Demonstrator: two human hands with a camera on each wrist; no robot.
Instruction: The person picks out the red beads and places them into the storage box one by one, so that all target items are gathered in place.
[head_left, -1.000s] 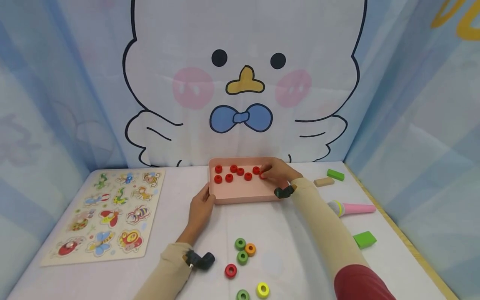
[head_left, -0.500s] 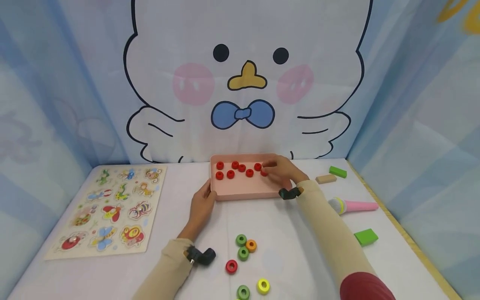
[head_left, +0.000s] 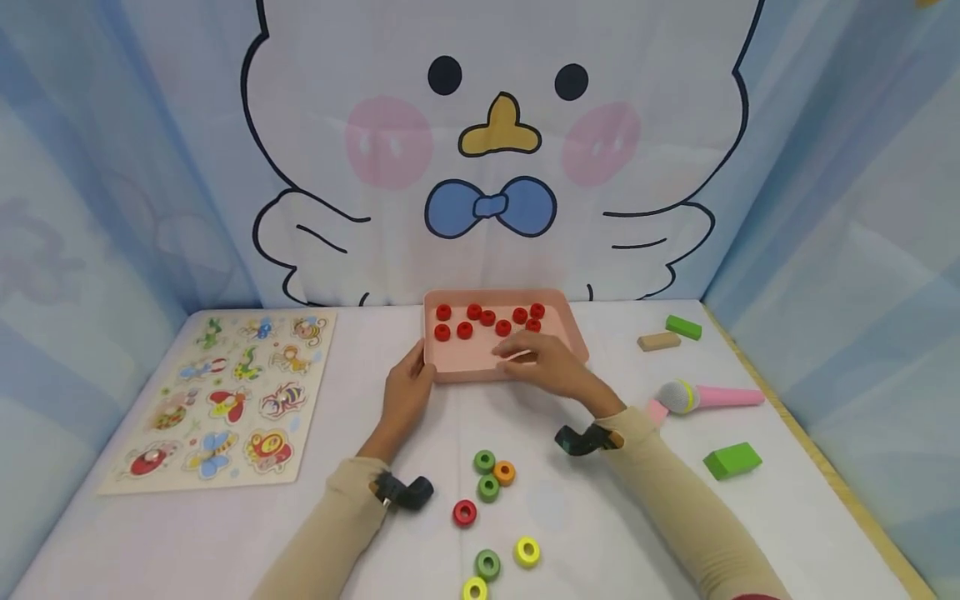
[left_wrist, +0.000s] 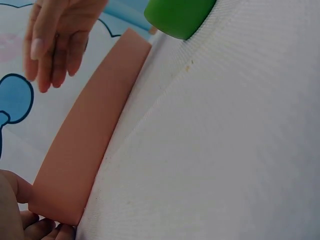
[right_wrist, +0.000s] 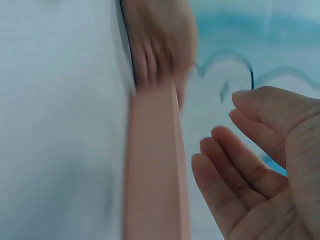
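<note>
The pink tray (head_left: 558, 333) sits at the far edge of the worktop (head_left: 600, 517), about midway along it, its long axis running left to right. Nine red rings (head_left: 491, 321) lie inside it in two loose rows toward its far wall.

The left hand (head_left: 405, 398) rests against the tray's near-left corner, thumb along the left wall and fingers (left_wrist: 42, 229) tucked at the corner — touching and steadying it rather than wrapped round it. The right hand (head_left: 551, 367) hovers over the tray's near-right part with fingers (right_wrist: 225, 185) straight, slightly spread and holding nothing; the right wrist view shows the palm bare and clear of the tray's rim.

From the right hand's fingertips the red rings lie beyond and a little to the left, toward the far wall. The loose rings — green (head_left: 484, 462), orange (head_left: 504, 472), another green (head_left: 488, 487), red (head_left: 464, 512), green (head_left: 487, 564), two yellow (head_left: 527, 551) — lie the other way, near the front edge, between the two forearms. The lone red one is roughly equally near both wrists, though nearer the left sleeve.

Along the left edge lies an insect peg puzzle (head_left: 225, 400); toward the right edge, a toy microphone (head_left: 705, 397), green blocks (head_left: 731, 460) and a tan block (head_left: 658, 341).

No brand, label or legible writing shows anywhere; the backdrop carries only a cartoon chick with a blue bow tie (head_left: 491, 207).
</note>
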